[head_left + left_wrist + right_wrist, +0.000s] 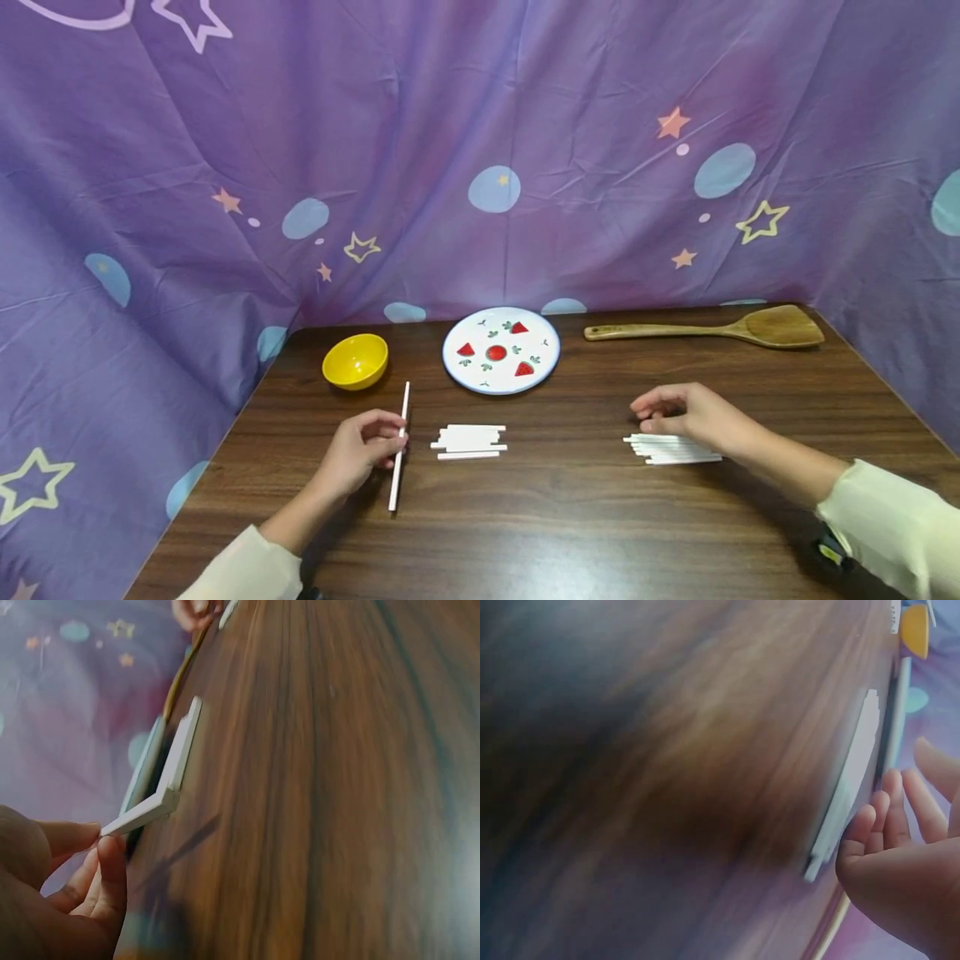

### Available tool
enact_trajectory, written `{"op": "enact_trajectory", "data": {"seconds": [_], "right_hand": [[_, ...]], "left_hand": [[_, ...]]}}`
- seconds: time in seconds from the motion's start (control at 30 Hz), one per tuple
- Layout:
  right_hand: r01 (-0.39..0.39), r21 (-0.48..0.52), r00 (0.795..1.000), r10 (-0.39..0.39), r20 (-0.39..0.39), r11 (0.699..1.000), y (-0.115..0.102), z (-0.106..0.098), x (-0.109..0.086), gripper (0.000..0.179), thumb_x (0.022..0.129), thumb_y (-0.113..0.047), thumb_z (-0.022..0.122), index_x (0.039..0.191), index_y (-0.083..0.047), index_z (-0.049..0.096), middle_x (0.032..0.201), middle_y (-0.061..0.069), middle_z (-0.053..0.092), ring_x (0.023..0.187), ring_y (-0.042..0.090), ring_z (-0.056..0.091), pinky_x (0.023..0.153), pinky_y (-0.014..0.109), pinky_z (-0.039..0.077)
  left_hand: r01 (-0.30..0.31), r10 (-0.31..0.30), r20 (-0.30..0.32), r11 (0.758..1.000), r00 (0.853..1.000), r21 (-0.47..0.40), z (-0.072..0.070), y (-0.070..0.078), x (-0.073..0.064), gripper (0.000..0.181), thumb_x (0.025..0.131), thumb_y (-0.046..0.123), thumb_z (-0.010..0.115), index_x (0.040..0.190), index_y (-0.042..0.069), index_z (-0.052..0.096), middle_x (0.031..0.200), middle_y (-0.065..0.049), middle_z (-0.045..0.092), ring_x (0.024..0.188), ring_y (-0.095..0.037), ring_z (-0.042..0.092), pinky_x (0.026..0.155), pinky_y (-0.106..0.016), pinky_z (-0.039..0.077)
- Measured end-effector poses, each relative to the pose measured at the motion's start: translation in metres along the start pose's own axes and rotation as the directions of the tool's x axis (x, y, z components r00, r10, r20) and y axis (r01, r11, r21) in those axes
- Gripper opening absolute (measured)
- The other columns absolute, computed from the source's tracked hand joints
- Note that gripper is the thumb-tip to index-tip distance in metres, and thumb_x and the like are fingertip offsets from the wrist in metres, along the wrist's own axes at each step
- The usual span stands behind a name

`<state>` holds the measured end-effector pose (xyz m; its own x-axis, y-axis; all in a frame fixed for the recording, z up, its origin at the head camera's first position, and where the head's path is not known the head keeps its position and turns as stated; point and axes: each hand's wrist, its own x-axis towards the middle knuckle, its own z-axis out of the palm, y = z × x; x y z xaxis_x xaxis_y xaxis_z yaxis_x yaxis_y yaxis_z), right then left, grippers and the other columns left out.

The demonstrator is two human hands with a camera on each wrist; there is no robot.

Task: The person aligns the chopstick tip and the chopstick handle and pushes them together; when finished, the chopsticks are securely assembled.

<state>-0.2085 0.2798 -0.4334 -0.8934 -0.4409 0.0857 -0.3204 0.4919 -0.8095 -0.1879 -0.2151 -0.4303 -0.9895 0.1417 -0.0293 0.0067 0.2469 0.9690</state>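
Note:
My left hand (356, 454) pinches a thin white stick (397, 472) between thumb and fingertips, to the left of a group of white sticks (470, 438) lying side by side. In the left wrist view the held stick (139, 816) slants up from the fingertips, its shadow on the wood beside it. My right hand (693, 414) hovers over a second group of white sticks (675, 450), its fingers loosely bent and nothing held between them. The right wrist view has those sticks (851, 780) alongside the fingers, with the thumb apart.
A yellow bowl (356, 363) stands at the back left of the brown wooden table (555, 517). Behind the middle sticks sits a white plate (480, 379) with fruit pictures. A wooden spatula (780, 327) lies at the back right. Purple patterned cloth (420, 125) hangs behind the table.

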Motion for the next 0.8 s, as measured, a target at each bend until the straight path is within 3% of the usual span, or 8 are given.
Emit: {"op": "enact_trajectory", "data": {"seconds": [0.1,0.3,0.4,0.57,0.8], "right_hand": [[0.009,-0.004,0.999,-0.009,0.034,1.000,0.004,-0.001,-0.003,0.029,0.091,-0.007,0.076,0.116,0.007,0.071,0.104,0.014,0.076,0.090,0.002,0.066,0.077,0.021,0.052],[0.004,0.016,0.998,-0.004,0.062,1.000,0.009,-0.001,-0.004,0.030,0.090,-0.006,0.077,0.116,0.008,0.071,0.104,0.015,0.076,0.090,0.003,0.066,0.076,0.021,0.052],[-0.008,0.029,0.997,0.005,0.074,1.000,0.009,-0.002,-0.004,0.030,0.090,-0.006,0.077,0.116,0.008,0.071,0.104,0.015,0.076,0.090,0.003,0.065,0.076,0.021,0.052],[-0.023,0.055,0.995,0.018,0.093,0.998,0.008,-0.002,-0.003,0.032,0.089,-0.006,0.077,0.116,0.010,0.070,0.104,0.016,0.075,0.089,0.002,0.065,0.076,0.021,0.053],[-0.036,0.066,0.995,0.030,0.099,0.997,0.007,-0.004,-0.002,0.033,0.089,-0.006,0.078,0.116,0.011,0.069,0.102,0.015,0.074,0.086,0.002,0.063,0.075,0.020,0.053]], "left_hand": [[0.019,-0.018,-0.041,1.000,0.999,0.024,-0.012,-0.008,-0.002,0.031,0.092,-0.006,0.070,0.119,-0.017,0.060,0.089,-0.010,0.071,0.072,-0.009,0.066,0.061,-0.025,0.057],[-0.039,0.044,-0.077,0.997,0.996,0.061,-0.033,-0.024,-0.007,0.026,0.090,-0.004,0.073,0.111,-0.015,0.063,0.084,-0.003,0.072,0.073,-0.008,0.067,0.063,-0.025,0.056],[-0.029,0.035,-0.081,0.997,0.996,0.074,-0.040,-0.028,-0.007,0.027,0.089,-0.006,0.073,0.111,-0.016,0.063,0.085,-0.005,0.071,0.072,-0.008,0.066,0.063,-0.025,0.056],[0.026,-0.014,-0.094,0.991,0.996,0.128,-0.045,-0.029,-0.007,0.029,0.087,-0.011,0.072,0.114,-0.019,0.062,0.092,-0.014,0.070,0.072,-0.007,0.065,0.064,-0.024,0.056],[0.004,0.008,-0.052,0.976,0.999,0.217,-0.046,-0.027,-0.008,0.027,0.088,-0.010,0.072,0.113,-0.018,0.065,0.094,-0.016,0.071,0.073,-0.005,0.063,0.065,-0.021,0.052]]}}
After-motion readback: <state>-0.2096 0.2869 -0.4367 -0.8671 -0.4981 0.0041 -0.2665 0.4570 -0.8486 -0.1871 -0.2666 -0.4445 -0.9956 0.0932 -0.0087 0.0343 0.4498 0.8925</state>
